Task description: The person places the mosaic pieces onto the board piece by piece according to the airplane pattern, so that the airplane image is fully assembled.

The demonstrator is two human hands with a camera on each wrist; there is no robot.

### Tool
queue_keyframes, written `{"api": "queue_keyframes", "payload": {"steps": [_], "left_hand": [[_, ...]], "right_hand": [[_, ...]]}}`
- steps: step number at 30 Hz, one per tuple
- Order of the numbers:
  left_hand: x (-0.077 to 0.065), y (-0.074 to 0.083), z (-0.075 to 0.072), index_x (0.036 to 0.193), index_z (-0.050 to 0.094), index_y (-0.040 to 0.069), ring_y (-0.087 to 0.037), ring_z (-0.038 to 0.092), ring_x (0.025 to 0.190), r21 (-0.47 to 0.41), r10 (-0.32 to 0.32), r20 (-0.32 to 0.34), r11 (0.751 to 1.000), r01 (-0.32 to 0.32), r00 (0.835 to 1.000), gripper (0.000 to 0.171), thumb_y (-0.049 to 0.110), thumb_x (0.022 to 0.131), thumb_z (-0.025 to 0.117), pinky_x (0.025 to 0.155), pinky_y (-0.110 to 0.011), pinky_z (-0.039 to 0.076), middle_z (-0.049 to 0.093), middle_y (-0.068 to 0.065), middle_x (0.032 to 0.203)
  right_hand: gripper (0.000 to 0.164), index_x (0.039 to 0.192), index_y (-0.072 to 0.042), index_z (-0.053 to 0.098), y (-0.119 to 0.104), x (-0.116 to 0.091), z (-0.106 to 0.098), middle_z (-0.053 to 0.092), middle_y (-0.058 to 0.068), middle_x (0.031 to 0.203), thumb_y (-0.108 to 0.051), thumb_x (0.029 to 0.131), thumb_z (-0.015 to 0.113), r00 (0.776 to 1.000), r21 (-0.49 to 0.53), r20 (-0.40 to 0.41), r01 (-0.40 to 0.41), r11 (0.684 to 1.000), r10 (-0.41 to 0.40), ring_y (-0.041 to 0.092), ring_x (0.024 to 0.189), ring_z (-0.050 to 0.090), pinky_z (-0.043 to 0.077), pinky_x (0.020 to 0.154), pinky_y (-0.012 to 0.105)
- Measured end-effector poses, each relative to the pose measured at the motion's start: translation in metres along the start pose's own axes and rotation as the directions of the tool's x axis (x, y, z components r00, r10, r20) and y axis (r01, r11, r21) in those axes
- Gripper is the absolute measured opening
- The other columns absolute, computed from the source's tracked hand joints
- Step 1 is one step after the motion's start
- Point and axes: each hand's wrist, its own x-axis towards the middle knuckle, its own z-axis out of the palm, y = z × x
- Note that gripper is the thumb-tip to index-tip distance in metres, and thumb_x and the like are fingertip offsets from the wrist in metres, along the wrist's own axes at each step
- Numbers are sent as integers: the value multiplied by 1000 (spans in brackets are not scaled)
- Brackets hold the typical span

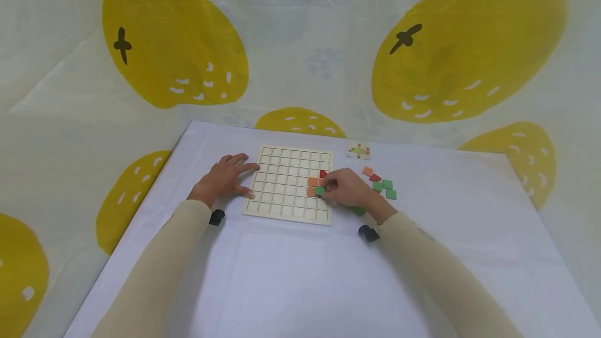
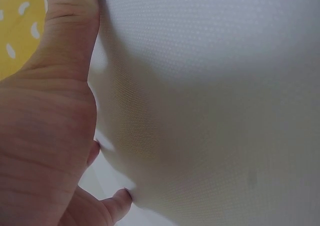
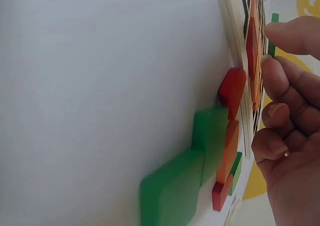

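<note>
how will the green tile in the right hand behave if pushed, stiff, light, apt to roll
The green tile is probably stiff: pinched by the right hand, it shows no bend. It looks thin and small beside the hand, so likely light. Its flat, straight-edged shape suggests sliding rather than rolling.

Here's the board (image 1: 277, 186), towards the table's far edge (image 1: 225, 128), tiles (image 1: 312, 182) on its right side; loose tiles (image 1: 387, 184) further right, card (image 1: 359, 149) behind them!

Over there, both forearms (image 1: 152, 267) reach forward, the left hand (image 1: 220, 179) splayed, the right hand (image 1: 349, 188) pinching, its other fingers (image 3: 276, 115) curled in.
</note>
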Motion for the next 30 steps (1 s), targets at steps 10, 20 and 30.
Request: {"api": "queue_keyframes", "payload": {"steps": [10,20,30], "left_hand": [[0,2,-2,156,45,41,-47,23,156,-2,-30,16,1000,30,999,86,59,79,81,124,-73,25,26,-9,173],[1,2,-1,155,46,42,-46,23,156,-3,-39,12,999,39,999,87,60,78,81,124,-72,25,26,-8,173],[0,2,-2,156,45,42,-47,22,156,-8,-43,21,999,43,999,87,58,78,81,124,-73,23,25,-9,173]], "right_hand": [[15,102,-14,77,-10,16,5,65,0,83,-24,92,78,999,22,19,-27,999,26,18,82,57,48,69,28],[17,103,-16,78,-13,29,7,67,0,85,-29,93,78,996,26,42,-75,997,74,18,83,58,49,72,29],[22,108,-13,76,-18,35,8,66,1,85,-27,92,78,993,15,55,-101,995,100,18,83,59,49,73,28]]}}
